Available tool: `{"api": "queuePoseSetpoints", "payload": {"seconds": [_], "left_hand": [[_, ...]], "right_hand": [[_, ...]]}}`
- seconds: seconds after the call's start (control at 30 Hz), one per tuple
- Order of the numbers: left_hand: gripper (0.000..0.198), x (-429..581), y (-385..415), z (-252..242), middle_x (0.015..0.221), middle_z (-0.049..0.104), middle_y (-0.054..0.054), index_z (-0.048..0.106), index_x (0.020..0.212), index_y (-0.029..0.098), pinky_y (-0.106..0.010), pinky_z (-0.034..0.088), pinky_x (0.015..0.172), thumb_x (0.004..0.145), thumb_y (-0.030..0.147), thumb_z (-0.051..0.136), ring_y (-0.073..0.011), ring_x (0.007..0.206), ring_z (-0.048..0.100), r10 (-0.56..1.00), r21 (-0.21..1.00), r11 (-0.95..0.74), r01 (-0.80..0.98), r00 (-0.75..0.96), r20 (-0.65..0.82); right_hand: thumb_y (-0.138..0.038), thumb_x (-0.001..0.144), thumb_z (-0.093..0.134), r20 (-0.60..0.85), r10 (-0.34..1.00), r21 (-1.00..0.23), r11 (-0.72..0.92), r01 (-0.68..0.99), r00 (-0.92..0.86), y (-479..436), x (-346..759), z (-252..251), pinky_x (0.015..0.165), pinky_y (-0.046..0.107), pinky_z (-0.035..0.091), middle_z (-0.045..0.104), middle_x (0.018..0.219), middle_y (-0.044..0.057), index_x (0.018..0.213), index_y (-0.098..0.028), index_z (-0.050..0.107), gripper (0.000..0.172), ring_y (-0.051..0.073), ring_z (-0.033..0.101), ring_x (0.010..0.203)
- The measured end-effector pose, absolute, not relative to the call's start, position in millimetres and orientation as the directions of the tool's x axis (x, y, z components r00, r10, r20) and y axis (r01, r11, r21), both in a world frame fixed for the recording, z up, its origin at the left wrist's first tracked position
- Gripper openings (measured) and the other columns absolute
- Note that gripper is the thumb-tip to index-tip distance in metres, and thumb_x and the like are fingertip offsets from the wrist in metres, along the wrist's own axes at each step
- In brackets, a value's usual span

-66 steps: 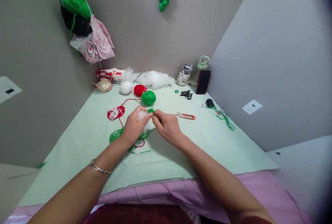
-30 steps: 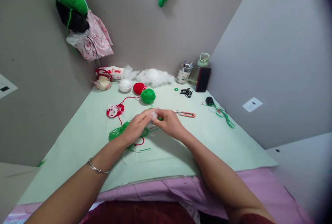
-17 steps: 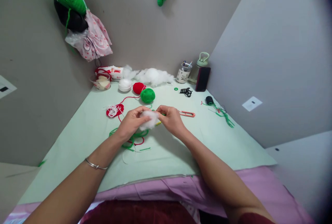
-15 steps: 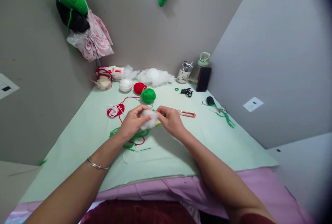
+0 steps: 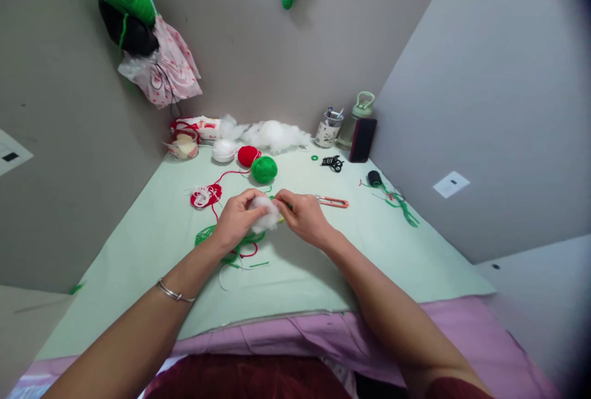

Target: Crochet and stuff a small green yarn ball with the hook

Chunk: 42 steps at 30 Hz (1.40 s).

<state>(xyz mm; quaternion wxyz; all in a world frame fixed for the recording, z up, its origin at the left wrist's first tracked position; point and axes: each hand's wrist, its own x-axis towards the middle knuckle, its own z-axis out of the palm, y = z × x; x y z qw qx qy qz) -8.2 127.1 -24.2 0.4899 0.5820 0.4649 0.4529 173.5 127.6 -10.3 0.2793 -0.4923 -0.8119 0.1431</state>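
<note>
A tuft of white fibre stuffing is in my left hand, with the thumb pressed over its front. My right hand is closed in a pinch at the tuft's right edge. A bit of green shows by its fingers and a bit of yellow beneath them; what exactly it grips is hidden. Under my left wrist lies loose green yarn with a loop of red yarn. Just beyond my hands sits a green yarn ball, its strand running toward them. An orange-handled cutter lies right of my right hand.
Farther back are a red yarn ball, a white yarn ball and a heap of stuffing. Black scissors, a pen cup, a bottle and a phone stand or lie at the back right.
My right fingers have shifted slightly left, farther over the edge of the stuffing. Less yellow shows beneath them. My left hand keeps its hold.
</note>
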Motion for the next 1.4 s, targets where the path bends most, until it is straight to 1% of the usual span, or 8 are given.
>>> {"api": "queuePoseSetpoints", "payload": {"seconds": [0.2,0.5,0.8,0.9,1.03,1.17,1.23,1.4], "left_hand": [[0.028,-5.3,124.9,-19.0,0.089,0.068,-0.001,0.070,0.092,0.018,-0.027,0.047,0.070,0.069,0.034,0.068,-0.0183,0.079,0.059,0.988,0.978,-0.129,0.167,0.102,0.113],[0.022,-8.9,128.3,-23.2,0.078,0.062,0.002,0.065,0.087,0.019,-0.026,0.041,0.065,0.067,0.029,0.067,-0.0162,0.072,0.052,0.989,0.959,-0.143,0.244,0.006,0.146],[0.028,-12.1,130.3,-21.3,0.086,0.064,-0.001,0.064,0.095,0.020,-0.027,0.043,0.061,0.071,0.035,0.064,-0.0171,0.072,0.056,0.980,0.970,-0.165,0.179,0.143,0.140],[0.020,-12.6,129.3,-22.5,0.079,0.061,0.001,0.063,0.087,0.020,-0.028,0.041,0.059,0.071,0.032,0.064,-0.0159,0.067,0.053,0.976,0.961,-0.180,0.211,0.162,0.147],[0.012,-9.7,127.4,-28.1,0.073,0.053,0.004,0.055,0.082,0.022,-0.028,0.037,0.061,0.073,0.025,0.062,-0.0151,0.064,0.047,0.971,0.934,-0.236,0.266,0.098,0.218],[0.018,-3.8,130.4,-36.0,0.080,0.048,0.003,0.047,0.083,0.024,-0.032,0.039,0.070,0.072,0.015,0.059,-0.0173,0.073,0.046,0.939,0.895,-0.331,0.299,0.006,0.345],[0.024,-1.1,133.0,-38.8,0.083,0.046,0.002,0.043,0.081,0.024,-0.033,0.040,0.075,0.069,0.010,0.058,-0.0189,0.078,0.046,0.916,0.876,-0.371,0.310,-0.032,0.399],[0.025,3.7,132.9,-36.9,0.089,0.046,-0.001,0.043,0.084,0.025,-0.035,0.043,0.086,0.072,0.010,0.059,-0.0218,0.089,0.049,0.891,0.863,-0.413,0.291,-0.070,0.449]], "right_hand": [[-0.024,0.100,0.051,0.296,0.882,-0.526,0.471,0.708,-0.366,127.7,174.3,-9.6,0.063,0.025,0.030,0.061,0.065,-0.001,0.091,-0.021,0.066,0.018,0.014,0.048,0.057],[-0.028,0.099,0.057,0.286,0.881,-0.561,0.474,0.679,-0.378,125.0,168.6,-10.5,0.063,0.025,0.029,0.055,0.062,-0.005,0.089,-0.021,0.066,0.015,0.012,0.039,0.055],[-0.023,0.096,0.059,0.289,0.891,-0.566,0.453,0.688,-0.350,125.6,170.5,-12.3,0.062,0.025,0.029,0.055,0.061,-0.005,0.087,-0.021,0.063,0.010,0.012,0.040,0.054],[-0.021,0.096,0.059,0.289,0.886,-0.550,0.464,0.694,-0.363,126.2,169.9,-14.3,0.063,0.026,0.029,0.060,0.065,-0.003,0.088,-0.022,0.063,0.009,0.014,0.044,0.056],[-0.021,0.096,0.057,0.301,0.877,-0.537,0.480,0.694,-0.374,122.3,165.6,-15.0,0.064,0.026,0.030,0.064,0.070,-0.001,0.090,-0.022,0.064,0.010,0.015,0.047,0.059],[-0.024,0.097,0.054,0.318,0.867,-0.548,0.499,0.672,-0.384,117.7,160.0,-16.6,0.065,0.027,0.031,0.064,0.071,-0.001,0.092,-0.022,0.063,0.011,0.016,0.050,0.061],[-0.027,0.098,0.053,0.322,0.870,-0.593,0.493,0.636,-0.375,118.4,158.1,-17.5,0.066,0.026,0.033,0.064,0.072,-0.001,0.091,-0.022,0.063,0.013,0.015,0.050,0.063],[-0.052,0.092,0.059,0.208,0.937,-0.893,0.299,0.336,-0.280,126.8,156.5,-15.4,0.065,0.026,0.036,0.057,0.070,-0.001,0.076,-0.019,0.062,0.037,0.014,0.048,0.067]]}}
